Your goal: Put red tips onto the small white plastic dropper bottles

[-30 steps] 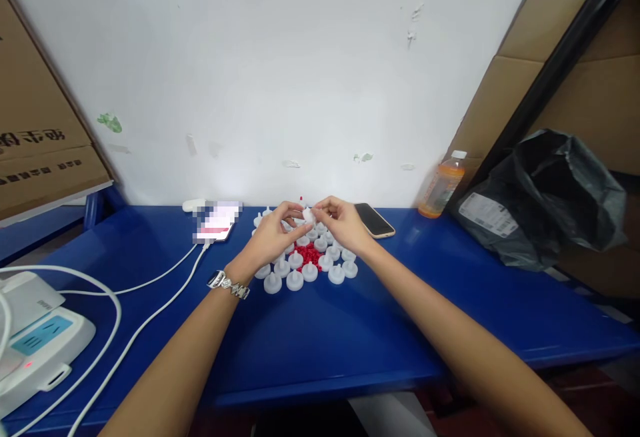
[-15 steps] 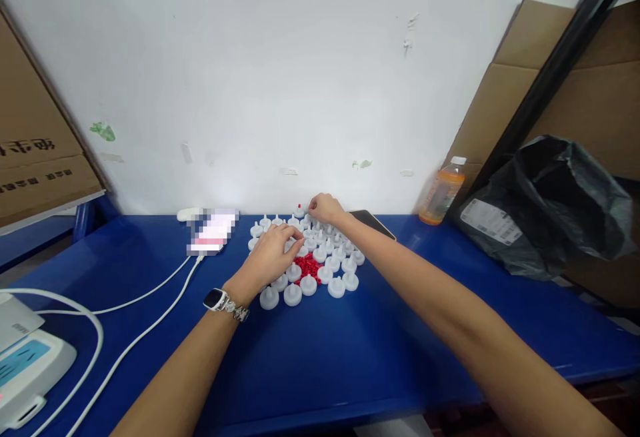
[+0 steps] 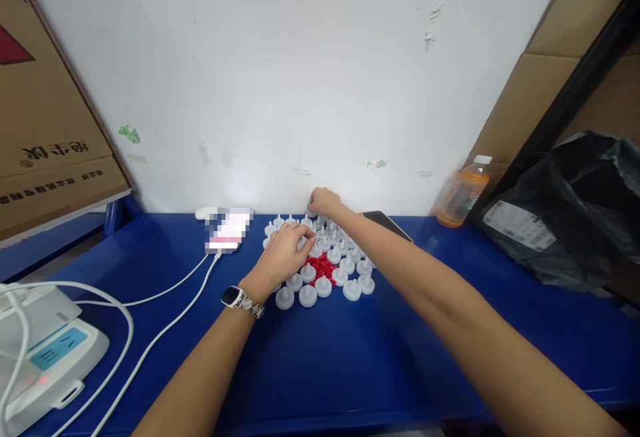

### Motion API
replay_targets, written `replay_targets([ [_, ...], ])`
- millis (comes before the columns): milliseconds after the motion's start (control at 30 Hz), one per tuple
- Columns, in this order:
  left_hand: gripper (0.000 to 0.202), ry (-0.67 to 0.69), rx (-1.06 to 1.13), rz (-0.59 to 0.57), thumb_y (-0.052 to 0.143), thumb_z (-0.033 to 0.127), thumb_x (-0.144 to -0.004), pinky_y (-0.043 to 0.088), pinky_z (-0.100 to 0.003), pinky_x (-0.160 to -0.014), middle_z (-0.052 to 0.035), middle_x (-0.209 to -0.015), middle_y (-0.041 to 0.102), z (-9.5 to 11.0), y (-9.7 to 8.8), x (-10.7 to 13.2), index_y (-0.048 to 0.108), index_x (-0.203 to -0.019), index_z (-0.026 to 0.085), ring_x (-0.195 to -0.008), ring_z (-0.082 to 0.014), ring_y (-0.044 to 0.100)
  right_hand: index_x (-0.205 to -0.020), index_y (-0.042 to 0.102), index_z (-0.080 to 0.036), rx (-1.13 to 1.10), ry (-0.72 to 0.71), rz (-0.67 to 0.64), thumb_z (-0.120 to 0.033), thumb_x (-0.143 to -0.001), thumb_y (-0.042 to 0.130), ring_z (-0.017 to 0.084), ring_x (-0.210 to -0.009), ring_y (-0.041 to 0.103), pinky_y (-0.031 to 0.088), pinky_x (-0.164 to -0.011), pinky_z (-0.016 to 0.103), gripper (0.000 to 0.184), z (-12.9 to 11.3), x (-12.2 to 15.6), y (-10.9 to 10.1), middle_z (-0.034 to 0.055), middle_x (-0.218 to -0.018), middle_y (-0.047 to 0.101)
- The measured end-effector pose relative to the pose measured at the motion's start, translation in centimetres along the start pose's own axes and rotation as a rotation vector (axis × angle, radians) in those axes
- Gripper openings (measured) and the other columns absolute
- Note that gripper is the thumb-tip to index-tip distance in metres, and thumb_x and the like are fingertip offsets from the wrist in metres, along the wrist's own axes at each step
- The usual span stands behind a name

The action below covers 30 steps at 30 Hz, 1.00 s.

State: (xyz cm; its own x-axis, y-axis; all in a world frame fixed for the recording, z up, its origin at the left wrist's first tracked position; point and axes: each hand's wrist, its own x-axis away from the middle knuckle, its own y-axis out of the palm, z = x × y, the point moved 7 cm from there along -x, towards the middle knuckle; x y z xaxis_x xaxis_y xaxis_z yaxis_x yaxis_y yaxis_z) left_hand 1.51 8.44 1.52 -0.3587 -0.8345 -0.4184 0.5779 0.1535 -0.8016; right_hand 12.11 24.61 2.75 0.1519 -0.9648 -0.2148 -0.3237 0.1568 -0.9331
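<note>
White plastic nozzle caps (image 3: 307, 296), round with upright pointed spouts, stand in a cluster on the blue table (image 3: 320, 364). Small red tips (image 3: 321, 268) lie heaped among them. My left hand (image 3: 285, 254) hovers over the cluster's left part, thumb and fingertips curled close together; anything between them is too small to make out. At the back of the cluster, by the wall, my right hand (image 3: 325, 202) is closed at the top of a white nozzle cap (image 3: 311, 214), its fingers covering the spout.
A phone (image 3: 229, 229) on a white cable lies left of the caps, with a white power strip (image 3: 65, 364) nearer me. A dark flat device (image 3: 387, 225) sits behind my right forearm. An orange drink bottle (image 3: 464, 190) and a black plastic bag (image 3: 555, 217) are at right.
The view has swung slightly left. My right hand has moved left onto the back nozzle cap, whose red tip showed beside it before. My left hand stays over the cluster.
</note>
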Motion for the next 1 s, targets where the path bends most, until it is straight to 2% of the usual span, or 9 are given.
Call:
replay_targets([
  [100, 0.025, -0.005, 0.014, 0.041, 0.045, 0.038, -0.097, 0.044, -0.045, -0.091, -0.008, -0.108, 0.065, 0.3, -0.8, 0.2, 0.063, -0.104, 0.023, -0.105, -0.0283, 0.057, -0.094, 0.07, -0.016, -0.038, 0.024, 0.049, -0.024, -0.081, 0.062, 0.029, -0.101, 0.067, 0.049, -0.083, 0.036, 0.017, 0.2, 1.2, -1.3, 0.0164, -0.11, 0.072],
  [167, 0.029, -0.003, 0.034, 0.111, 0.044, 0.04, -0.097, 0.045, -0.045, -0.093, -0.0091, -0.118, 0.06, 0.6, -1.5, 0.3, 0.058, -0.117, 0.023, -0.108, -0.0276, 0.057, -0.091, 0.067, -0.018, -0.149, 0.021, 0.096, -0.027, -0.086, 0.056, 0.023, -0.093, 0.068, 0.049, -0.078, 0.032, 0.015, 0.6, 3.0, -2.6, 0.0121, -0.104, 0.073],
  [300, 0.044, 0.029, 0.086, 0.239, 0.049, 0.042, -0.096, 0.047, -0.043, -0.095, -0.0114, -0.131, 0.05, 1.7, -2.5, 0.7, 0.044, -0.136, 0.024, -0.112, -0.026, 0.057, -0.076, 0.054, -0.019, -0.681, -0.045, 0.145, -0.036, -0.092, 0.05, 0.013, -0.062, 0.059, 0.045, -0.061, 0.025, 0.023, 1.1, 8.7, -4.3, 0.0035, -0.07, 0.07],
  [433, 0.041, 0.112, 0.192, 0.184, 0.051, 0.041, -0.096, 0.049, -0.039, -0.091, -0.0093, -0.122, 0.056, 3.3, -1.9, 0.7, 0.046, -0.133, 0.024, -0.105, -0.0227, 0.058, -0.072, 0.046, -0.022, -1.017, -0.038, 0.108, -0.054, -0.092, 0.046, 0.011, -0.045, 0.043, 0.034, -0.045, 0.023, 0.038, 1.4, 13.9, -3.4, -0.0046, -0.054, 0.053],
  [567, 0.038, 0.167, 0.289, 0.137, 0.05, 0.042, -0.097, 0.05, -0.034, -0.083, -0.0066, -0.107, 0.061, 4.6, -1.7, 0.6, 0.048, -0.131, 0.024, -0.097, -0.0201, 0.06, -0.066, 0.043, -0.023, -1.077, -0.061, 0.17, -0.064, -0.091, 0.044, 0.011, -0.046, 0.037, 0.031, -0.044, 0.024, 0.048, 1.7, 16.2, -2.9, -0.0049, -0.053, 0.043],
  [667, 0.04, 0.206, 0.296, 0.134, 0.053, 0.04, -0.096, 0.049, -0.031, -0.08, -0.0064, -0.11, 0.061, 5.3, -2.0, 0.8, 0.048, -0.133, 0.026, -0.094, -0.019, 0.059, -0.064, 0.042, -0.023, -1.092, -0.059, 0.174, -0.068, -0.089, 0.043, 0.012, -0.047, 0.037, 0.031, -0.045, 0.025, 0.052, 1.7, 16.6, -2.8, -0.0041, -0.053, 0.04],
  [800, 0.033, 0.258, 0.277, 0.114, 0.054, 0.037, -0.096, 0.047, -0.03, -0.078, -0.0061, -0.108, 0.062, 5.9, -2.2, 0.9, 0.053, -0.126, 0.024, -0.088, -0.0176, 0.058, -0.062, 0.04, -0.023, -1.128, -0.051, 0.179, -0.071, -0.088, 0.042, 0.012, -0.048, 0.037, 0.031, -0.045, 0.026, 0.054, 1.5, 16.8, -2.8, -0.0039, -0.052, 0.039],
  [900, 0.031, 0.196, 0.33, 0.137, 0.053, 0.039, -0.096, 0.046, -0.03, -0.078, -0.0042, -0.096, 0.063, 5.6, -2.0, 0.7, 0.055, -0.122, 0.022, -0.083, -0.0163, 0.057, -0.062, 0.039, -0.023, -1.126, -0.057, 0.22, -0.071, -0.089, 0.042, 0.012, -0.048, 0.038, 0.032, -0.045, 0.026, 0.054, 1.0, 17.2, -3.1, -0.0034, -0.053, 0.039],
  [1000, 0.03, 0.105, 0.496, 0.137, 0.051, 0.043, -0.097, 0.045, -0.028, -0.073, -0.003, -0.09, 0.062, 5.2, -1.4, 0.4, 0.056, -0.115, 0.02, -0.08, -0.0154, 0.057, -0.062, 0.04, -0.022, -1.086, -0.078, 0.269, -0.069, -0.091, 0.04, 0.012, -0.049, 0.039, 0.032, -0.046, 0.026, 0.054, 0.5, 17.7, -3.7, -0.0029, -0.054, 0.04],
])
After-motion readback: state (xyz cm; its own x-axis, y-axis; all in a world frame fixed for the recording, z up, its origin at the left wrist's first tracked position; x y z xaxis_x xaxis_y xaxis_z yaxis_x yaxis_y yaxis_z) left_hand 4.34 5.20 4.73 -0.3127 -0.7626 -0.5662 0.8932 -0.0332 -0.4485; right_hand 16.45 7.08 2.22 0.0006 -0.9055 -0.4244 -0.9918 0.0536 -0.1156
